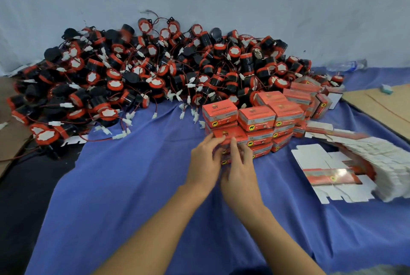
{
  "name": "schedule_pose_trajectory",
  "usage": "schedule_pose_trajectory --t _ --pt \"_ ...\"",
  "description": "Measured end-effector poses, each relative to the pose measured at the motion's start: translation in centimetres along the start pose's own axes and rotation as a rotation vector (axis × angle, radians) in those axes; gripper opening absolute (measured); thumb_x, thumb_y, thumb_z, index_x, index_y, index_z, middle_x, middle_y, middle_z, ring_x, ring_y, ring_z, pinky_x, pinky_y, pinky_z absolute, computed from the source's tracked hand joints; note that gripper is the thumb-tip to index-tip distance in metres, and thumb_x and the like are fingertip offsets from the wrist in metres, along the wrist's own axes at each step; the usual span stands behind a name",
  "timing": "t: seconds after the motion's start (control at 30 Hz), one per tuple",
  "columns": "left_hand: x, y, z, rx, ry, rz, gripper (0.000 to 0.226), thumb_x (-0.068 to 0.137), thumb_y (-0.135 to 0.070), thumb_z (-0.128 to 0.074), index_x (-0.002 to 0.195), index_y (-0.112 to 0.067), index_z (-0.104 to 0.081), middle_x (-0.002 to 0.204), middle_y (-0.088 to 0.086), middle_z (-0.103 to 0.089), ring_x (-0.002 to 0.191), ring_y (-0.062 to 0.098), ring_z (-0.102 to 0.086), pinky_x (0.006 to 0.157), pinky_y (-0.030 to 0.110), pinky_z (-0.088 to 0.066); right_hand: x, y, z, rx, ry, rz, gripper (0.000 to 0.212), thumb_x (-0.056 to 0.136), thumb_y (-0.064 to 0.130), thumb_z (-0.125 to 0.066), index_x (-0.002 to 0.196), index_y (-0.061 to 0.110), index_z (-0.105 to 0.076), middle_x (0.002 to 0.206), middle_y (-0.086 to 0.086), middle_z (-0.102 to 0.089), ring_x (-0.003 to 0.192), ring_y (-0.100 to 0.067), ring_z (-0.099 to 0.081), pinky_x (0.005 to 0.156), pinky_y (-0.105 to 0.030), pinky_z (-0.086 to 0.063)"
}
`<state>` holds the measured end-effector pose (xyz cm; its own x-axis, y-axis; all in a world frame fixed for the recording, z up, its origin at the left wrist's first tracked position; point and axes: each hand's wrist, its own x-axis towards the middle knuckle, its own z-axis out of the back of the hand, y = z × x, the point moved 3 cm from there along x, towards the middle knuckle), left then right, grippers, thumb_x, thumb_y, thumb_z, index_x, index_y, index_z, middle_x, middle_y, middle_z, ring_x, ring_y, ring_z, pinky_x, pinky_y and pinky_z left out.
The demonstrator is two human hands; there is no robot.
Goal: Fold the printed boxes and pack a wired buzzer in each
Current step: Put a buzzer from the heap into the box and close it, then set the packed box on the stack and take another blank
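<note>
A closed orange-red printed box (230, 136), its print blurred, was held against the front of the stack of packed boxes (273, 117), the fingers of the left hand (203, 160) and right hand (240, 170) clamped on it. Stacking was judged the step in hand. Next, a flat blank (328, 176) and one unit from the pile of wired buzzers (142, 70) would be needed.

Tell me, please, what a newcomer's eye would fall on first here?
The heap of black-and-red wired buzzers across the back of the blue cloth grabs attention first. Right of centre stands a stack of orange printed boxes, where the left hand and right hand meet on an orange box at its front; flat box blanks fan out at right.
</note>
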<state>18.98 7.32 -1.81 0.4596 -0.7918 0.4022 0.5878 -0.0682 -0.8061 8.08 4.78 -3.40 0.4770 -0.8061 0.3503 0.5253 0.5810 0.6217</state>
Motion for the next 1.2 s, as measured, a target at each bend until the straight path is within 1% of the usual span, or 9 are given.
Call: schedule_pose_trajectory --t 0.13,0.2,0.27,0.37,0.53,0.73,0.9,1.1,1.2 --pt "-2.3 -1.0 -0.3 0.077 -0.220 -0.027 0.041 0.100 -0.010 -0.062 0.139 -0.020 -0.059 0.140 -0.011 -0.053 0.129 -0.003 -0.045 0.106 0.015 -0.041 -0.6 -0.9 1.9 0.092 -0.055 -0.035 0.081 0.089 -0.007 -0.056 0.161 0.014 -0.024 0.155 -0.003 -0.036 0.137 -0.012 -0.038 0.096 -0.005 -0.032" --pt "-4.0 -3.3 -2.0 0.045 -0.297 -0.172 0.029 0.097 -0.006 -0.061 0.120 -0.023 -0.064 0.120 -0.012 -0.057 0.111 0.003 -0.056 0.093 0.018 -0.047 -0.3 -2.3 4.8 0.112 -0.200 -0.065 0.071 0.086 -0.009 -0.057 0.152 0.013 -0.042 0.142 -0.002 -0.052 0.128 -0.011 -0.045 0.092 0.002 -0.027" --pt "-4.7 -5.5 -5.5 -0.067 -0.143 -0.186 0.026 0.094 -0.004 -0.060 0.108 -0.026 -0.065 0.108 -0.013 -0.058 0.096 -0.001 -0.058 0.081 0.013 -0.047 0.4 -4.7 8.2 0.032 -0.265 -0.120 0.062 0.084 -0.009 -0.059 0.142 0.012 -0.055 0.132 -0.003 -0.060 0.123 -0.017 -0.051 0.094 -0.010 -0.033" --pt "-4.1 -7.4 -11.3 -0.191 0.112 0.123 0.022 0.097 -0.012 -0.060 0.115 -0.023 -0.062 0.112 -0.006 -0.061 0.096 0.007 -0.062 0.085 0.028 -0.054 1.9 -9.7 12.8 -0.289 -0.093 -0.253 0.055 0.084 -0.004 -0.059 0.137 0.011 -0.060 0.136 -0.013 -0.060 0.126 -0.033 -0.051 0.102 -0.036 -0.037" --pt "-3.0 -8.1 -18.3 0.010 0.464 0.445 0.028 0.101 -0.026 -0.058 0.123 -0.009 -0.056 0.125 0.014 -0.065 0.116 0.034 -0.060 0.094 0.045 -0.049 1.5 -15.6 13.9 -0.760 0.363 -0.376 0.045 0.095 0.027 -0.054 0.140 0.022 -0.054 0.144 -0.004 -0.055 0.126 -0.029 -0.056 0.102 -0.033 -0.042" --pt "-3.2 -7.0 -19.6 -0.204 0.314 0.636 0.013 0.092 -0.016 -0.068 0.103 -0.015 -0.062 0.106 0.006 -0.072 0.100 0.028 -0.070 0.088 0.043 -0.057 0.9 -17.8 14.5 -0.606 0.240 -0.339 0.058 0.090 0.013 -0.056 0.147 0.021 -0.050 0.146 -0.005 -0.055 0.131 -0.032 -0.051 0.109 -0.035 -0.031" --pt "-3.6 -6.8 -20.3 -0.319 0.300 0.712 0.014 0.086 -0.014 -0.075 0.093 -0.020 -0.065 0.101 0.003 -0.073 0.096 0.025 -0.072 0.087 0.042 -0.061 0.2 -18.5 14.9 -0.554 0.280 -0.424 0.055 0.103 0.037 -0.047 0.155 0.023 -0.038 0.160 -0.002 -0.038 0.145 -0.031 -0.033 0.117 -0.042 -0.029" --pt "-4.6 -7.3 -20.6 -0.512 0.297 0.807 0.031 0.081 -0.017 -0.081 0.099 -0.019 -0.056 0.102 0.003 -0.069 0.096 0.022 -0.070 0.085 0.045 -0.062 -0.6 -17.6 15.9 -0.396 0.216 -0.446 0.046 0.104 0.031 -0.050 0.149 0.027 -0.047 0.150 -0.001 -0.049 0.138 -0.033 -0.037 0.112 -0.047 -0.034" --pt "-4.8 -8.1 -19.2 -0.692 0.256 0.787 0.023 0.088 -0.007 -0.074 0.102 -0.019 -0.060 0.103 0.006 -0.073 0.098 0.028 -0.073 0.087 0.051 -0.061 -1.0 -16.1 16.9 -0.365 0.131 -0.441 0.048 0.102 0.044 -0.053 0.147 0.029 -0.050 0.150 -0.003 -0.048 0.139 -0.031 -0.036 0.112 -0.048 -0.035"
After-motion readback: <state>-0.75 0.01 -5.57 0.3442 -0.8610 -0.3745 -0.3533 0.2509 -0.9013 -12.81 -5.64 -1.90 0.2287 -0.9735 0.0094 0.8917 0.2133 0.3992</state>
